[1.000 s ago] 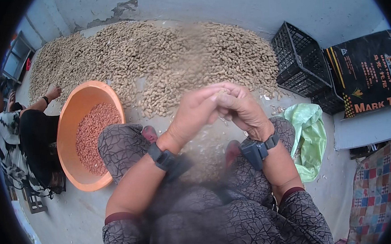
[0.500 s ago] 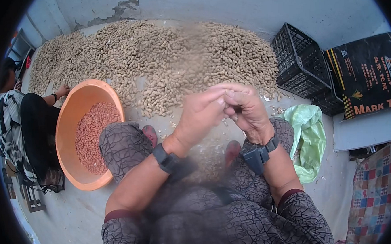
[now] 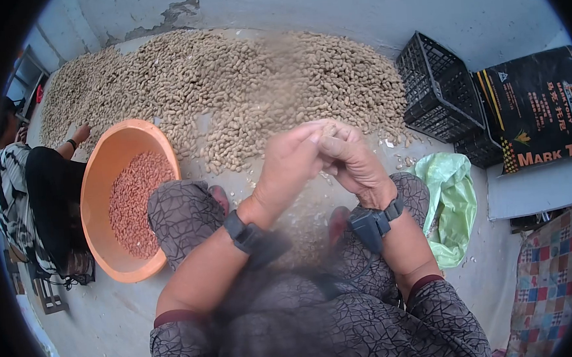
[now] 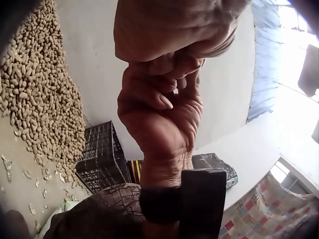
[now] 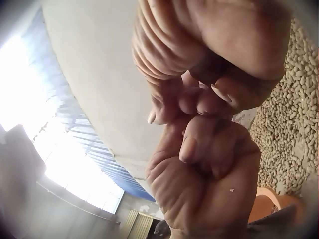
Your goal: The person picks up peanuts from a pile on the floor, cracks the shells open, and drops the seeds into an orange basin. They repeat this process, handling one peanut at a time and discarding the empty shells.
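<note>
Both hands meet above the lap in the head view, fingers curled and fingertips together. The left hand (image 3: 286, 164) and the right hand (image 3: 358, 164) pinch a peanut (image 3: 328, 131), its tan shell just showing between thumbs and forefingers. In the left wrist view the right hand (image 4: 162, 117) faces the left one, and their fingers hide the nut. Beyond them spreads a wide heap of unshelled peanuts (image 3: 228, 84). By the left knee stands an orange basin (image 3: 93, 210) partly filled with reddish shelled kernels (image 3: 137, 207).
A green sack (image 3: 454, 201) lies beside the right knee. Black crates (image 3: 435, 94) and a black printed box (image 3: 537, 107) stand along the right wall. Another person (image 3: 21, 188) sits at left, one hand by the heap. Shell bits litter the floor between the feet.
The fingertips have shifted slightly against each other, and the tan shell shows more plainly than half a second ago. The other person's hand and head have moved a little at left.
</note>
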`<state>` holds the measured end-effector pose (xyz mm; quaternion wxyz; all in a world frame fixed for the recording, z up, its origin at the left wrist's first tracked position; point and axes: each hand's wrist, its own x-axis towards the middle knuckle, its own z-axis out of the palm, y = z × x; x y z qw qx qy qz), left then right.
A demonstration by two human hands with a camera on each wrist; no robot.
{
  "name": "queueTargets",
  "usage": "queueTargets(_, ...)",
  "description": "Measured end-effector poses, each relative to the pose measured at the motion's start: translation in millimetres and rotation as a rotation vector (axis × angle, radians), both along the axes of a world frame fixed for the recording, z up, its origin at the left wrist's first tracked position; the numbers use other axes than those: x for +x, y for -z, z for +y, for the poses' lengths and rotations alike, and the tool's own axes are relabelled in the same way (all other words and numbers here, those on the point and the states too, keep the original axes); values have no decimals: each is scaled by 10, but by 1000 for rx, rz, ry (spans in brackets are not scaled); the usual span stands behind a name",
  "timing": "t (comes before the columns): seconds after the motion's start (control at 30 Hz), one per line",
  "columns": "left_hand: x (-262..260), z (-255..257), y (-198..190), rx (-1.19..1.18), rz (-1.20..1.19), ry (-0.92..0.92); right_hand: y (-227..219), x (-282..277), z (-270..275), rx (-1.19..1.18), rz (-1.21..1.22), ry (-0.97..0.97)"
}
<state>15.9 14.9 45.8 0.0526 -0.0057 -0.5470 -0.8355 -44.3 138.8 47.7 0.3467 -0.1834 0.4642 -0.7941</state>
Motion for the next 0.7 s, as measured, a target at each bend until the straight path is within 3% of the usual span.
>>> queueTargets(0.13,37,-24,-114,-38,-23,56,-176,35,9,-37,3,-80)
queueTargets(0.47,48,-34,-93,-34,-60,62,-149,12,26,-43,25,-4)
queueTargets(0.57,-21,-28,-34,70,-56,46,-42,-62,-2,15,-40,19)
queueTargets(0.63,-68,-52,16,268,-105,91,7,-83,-11,184,46,68)
queueTargets(0.7,-93,-81,65,237,-83,54,-43,-81,-17,249,104,112)
